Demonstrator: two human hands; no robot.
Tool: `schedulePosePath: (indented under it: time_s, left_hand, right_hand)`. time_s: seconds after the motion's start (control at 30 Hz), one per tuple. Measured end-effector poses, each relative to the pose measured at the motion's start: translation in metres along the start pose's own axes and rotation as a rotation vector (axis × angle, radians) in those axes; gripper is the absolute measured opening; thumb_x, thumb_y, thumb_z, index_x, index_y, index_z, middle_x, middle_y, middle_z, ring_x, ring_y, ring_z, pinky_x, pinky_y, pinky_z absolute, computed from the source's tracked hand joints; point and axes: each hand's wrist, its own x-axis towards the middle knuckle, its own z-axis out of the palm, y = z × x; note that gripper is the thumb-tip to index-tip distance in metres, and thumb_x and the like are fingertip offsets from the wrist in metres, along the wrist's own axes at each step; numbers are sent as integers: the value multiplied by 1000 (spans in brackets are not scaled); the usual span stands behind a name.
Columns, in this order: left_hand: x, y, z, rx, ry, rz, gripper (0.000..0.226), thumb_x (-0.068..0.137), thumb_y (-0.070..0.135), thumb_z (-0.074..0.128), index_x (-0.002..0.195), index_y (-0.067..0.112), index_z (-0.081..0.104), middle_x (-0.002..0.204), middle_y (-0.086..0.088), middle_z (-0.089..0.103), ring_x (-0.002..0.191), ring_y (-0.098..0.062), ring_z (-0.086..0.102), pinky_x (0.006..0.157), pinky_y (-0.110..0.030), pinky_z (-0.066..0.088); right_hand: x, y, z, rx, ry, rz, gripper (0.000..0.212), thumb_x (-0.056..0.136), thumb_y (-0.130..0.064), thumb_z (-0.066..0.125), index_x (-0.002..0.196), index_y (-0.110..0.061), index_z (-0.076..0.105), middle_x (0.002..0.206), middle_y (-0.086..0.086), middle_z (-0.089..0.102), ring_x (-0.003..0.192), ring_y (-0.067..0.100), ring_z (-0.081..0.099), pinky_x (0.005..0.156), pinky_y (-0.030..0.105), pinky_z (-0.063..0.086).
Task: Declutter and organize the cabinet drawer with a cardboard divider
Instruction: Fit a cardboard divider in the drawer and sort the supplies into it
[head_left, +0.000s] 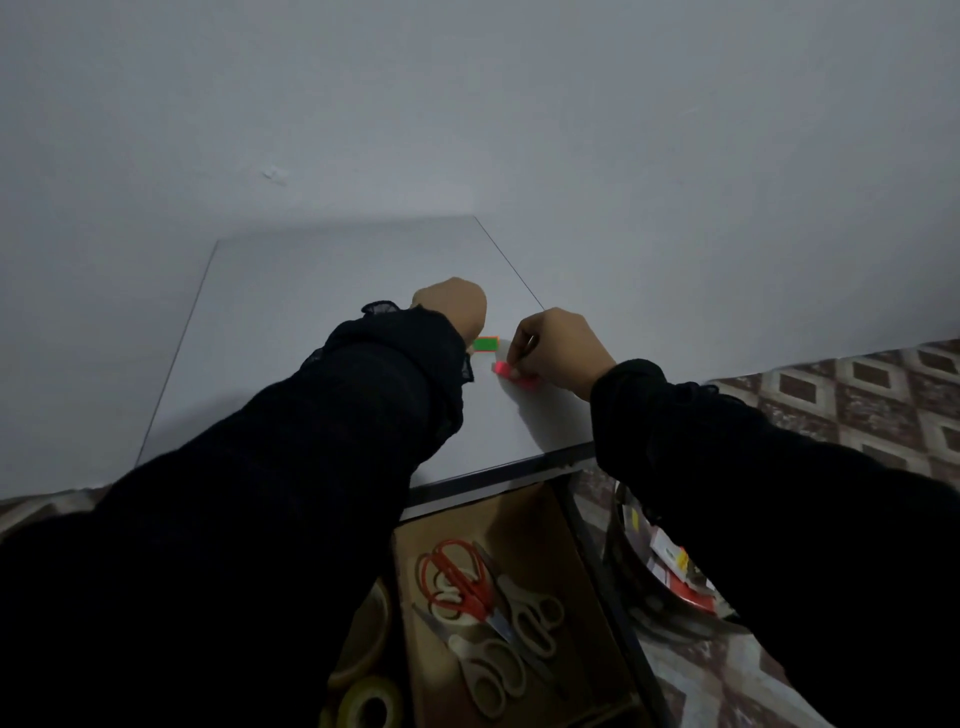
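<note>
On the white cabinet top (322, 312) lie a small green sticky-note pad (487, 344) and a pink one (511, 373). My left hand (453, 307) is curled just left of the green pad; its fingers are hidden, so I cannot tell whether it holds the pad. My right hand (558, 348) pinches the pink pad with its fingertips. Below the top's front edge the drawer (602, 582) stands open. Its cardboard divider (535, 514) forms a compartment holding several scissors (483, 597), one with red handles.
Tape rolls (363, 675) sit in the drawer compartment left of the scissors. A round dark bin (670, 582) with small packets stands on the patterned floor (883, 395) to the right. A white wall rises behind the cabinet.
</note>
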Motion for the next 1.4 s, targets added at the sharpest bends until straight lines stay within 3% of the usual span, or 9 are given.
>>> schedulePosePath:
  time_s: [0.2,0.37,0.53,0.63,0.77,1.0,1.23,1.33,1.4]
  left_hand:
    - [-2,-5,-1,-56,-87,26,29,83,9,66,109,-4,62,108,-17,64,102,-32,60,84,-34,47]
    - [-15,-17,-5,-154,-71,37,8,82,12,67,87,7,65,64,0,48,80,-22,49,56,-16,31]
    - [-25,-17,1,-201,48,-4,20,77,12,74,96,9,72,91,-4,68,92,-23,61,69,-28,43]
    - [-30,-19,-5,-288,80,-21,16,75,6,72,91,7,74,64,1,59,73,-22,58,67,-30,49]
    - [-41,-30,-8,-348,78,1,14,74,1,69,87,1,75,69,-13,67,55,-20,58,72,-33,55]
    - [-91,-31,-5,-94,63,54,9,82,6,63,79,14,64,57,-2,47,61,-19,48,58,-24,34]
    - [-166,-34,6,-141,95,78,22,84,3,59,101,2,73,98,-17,69,89,-30,63,73,-31,46]
    - [-205,-30,16,-172,103,89,22,86,6,60,104,6,72,105,-15,69,95,-28,63,77,-29,45]
    - [-230,-28,24,-188,111,87,23,87,10,61,107,9,71,108,-12,69,98,-26,62,82,-30,47]
  right_hand:
    - [-5,5,-5,6,-14,11,34,73,-16,79,54,-23,52,57,-5,53,52,4,48,50,7,37]
    - [-11,5,-13,-33,-27,32,15,75,-6,73,65,-13,63,56,-3,54,53,8,50,50,7,38]
    - [-16,-3,-15,-44,8,15,5,76,0,67,78,-3,70,56,-4,53,52,5,49,41,4,36]
    - [-18,-4,-15,-44,13,18,4,76,-1,68,79,-3,70,56,-5,53,52,4,48,39,4,36]
    - [-27,-6,-15,-35,1,26,4,75,-5,72,79,-3,70,60,1,57,52,4,49,40,3,35]
    - [-57,-29,-20,-94,-24,6,12,77,4,64,81,-5,72,73,4,61,54,5,49,44,6,38]
    - [-120,-45,-19,-113,-84,-24,7,74,0,70,81,-3,71,80,13,68,63,16,59,60,29,55]
    - [-151,-42,-9,-105,-117,-19,7,76,-7,73,81,-2,71,68,8,65,55,9,55,52,12,48]
    - [-169,-37,1,-121,-148,-17,7,76,-3,70,83,-1,72,76,11,69,60,11,57,60,16,50]
